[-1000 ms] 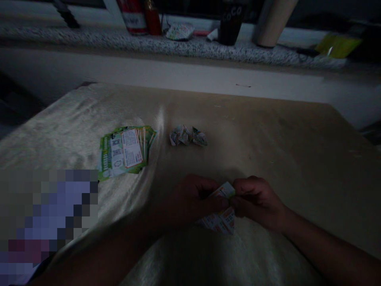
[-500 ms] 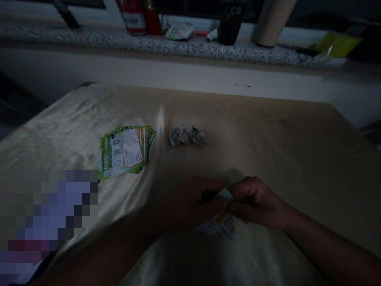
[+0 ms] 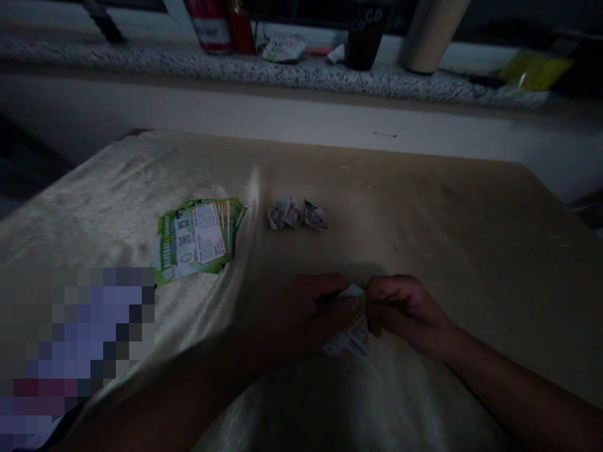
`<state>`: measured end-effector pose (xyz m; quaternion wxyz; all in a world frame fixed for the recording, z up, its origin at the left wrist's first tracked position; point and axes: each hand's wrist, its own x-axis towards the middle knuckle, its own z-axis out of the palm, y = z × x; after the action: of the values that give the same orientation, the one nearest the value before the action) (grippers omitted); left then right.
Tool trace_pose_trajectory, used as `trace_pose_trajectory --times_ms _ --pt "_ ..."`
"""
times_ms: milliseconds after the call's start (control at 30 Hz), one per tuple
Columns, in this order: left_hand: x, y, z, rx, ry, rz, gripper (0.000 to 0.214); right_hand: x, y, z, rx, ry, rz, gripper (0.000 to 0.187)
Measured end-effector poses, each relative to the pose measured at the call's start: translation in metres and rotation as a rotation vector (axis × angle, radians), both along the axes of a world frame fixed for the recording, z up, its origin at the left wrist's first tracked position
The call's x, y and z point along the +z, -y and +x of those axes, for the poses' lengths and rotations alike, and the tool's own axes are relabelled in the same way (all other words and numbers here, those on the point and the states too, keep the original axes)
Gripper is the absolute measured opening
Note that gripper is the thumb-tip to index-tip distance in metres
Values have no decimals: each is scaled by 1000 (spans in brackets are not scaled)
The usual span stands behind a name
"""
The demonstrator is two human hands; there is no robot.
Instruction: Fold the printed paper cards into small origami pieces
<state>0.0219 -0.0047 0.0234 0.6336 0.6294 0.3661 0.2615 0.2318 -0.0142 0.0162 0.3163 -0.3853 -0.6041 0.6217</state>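
Between my hands is a folded printed paper [image 3: 357, 333], white with coloured text, its upper corner pointing away from me. My left hand [image 3: 325, 314] grips it with the thumb on top and the fingers around its far side. At the paper's right edge, my right hand [image 3: 400, 307] is closed, fingers curled and thumb against the edge; the exact pinch is too dark to see well. Beyond the hands lie several small folded paper pieces [image 3: 291, 214] in a row on the tablecloth. Left of them is a fanned stack of green and white leaflets [image 3: 200, 238].
The pale, creased tablecloth [image 3: 424, 213] covers the table. Behind it, a speckled stone sill [image 3: 292, 74] carries a dark cup [image 3: 365, 37], a beige cylinder [image 3: 433, 37], a red-labelled bottle [image 3: 211, 28] and a yellow packet [image 3: 534, 70]. A blurred-out patch [image 3: 108, 320] hides the lower left.
The folded paper has tilted and shifted slightly away from me. The right fingers have moved from the paper's face to its right edge. The leaflets and small folded pieces stay put.
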Motion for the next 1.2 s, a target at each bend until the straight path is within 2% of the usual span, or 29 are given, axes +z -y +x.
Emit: trace_pose_trajectory --times_ms 133,267,433,600,733,900,1033,1100,1200 --pt "1 -2 1 -79 -70 57 30 -5 0 2 32 68 60 17" --pt "0 -2 2 -174 -69 33 26 -9 0 3 119 65 130 16" --pt "0 0 2 -180 -71 52 25 -5 -1 3 112 91 198 23" --pt "3 1 2 -173 -59 84 28 -2 -1 4 118 119 151 29" --pt "2 0 1 -191 -69 29 24 -5 0 6 152 110 131 28" --pt "-4 0 -2 -249 -17 -17 28 -7 0 7 183 21 6 28" --pt "-8 1 -1 -160 55 -100 31 -5 -1 5 108 -54 10 35" --pt "-7 1 0 -51 73 -132 31 -4 -1 4 50 -47 35 37" --pt "-7 -1 3 128 63 -107 29 -4 -1 0 -66 -49 30 26"
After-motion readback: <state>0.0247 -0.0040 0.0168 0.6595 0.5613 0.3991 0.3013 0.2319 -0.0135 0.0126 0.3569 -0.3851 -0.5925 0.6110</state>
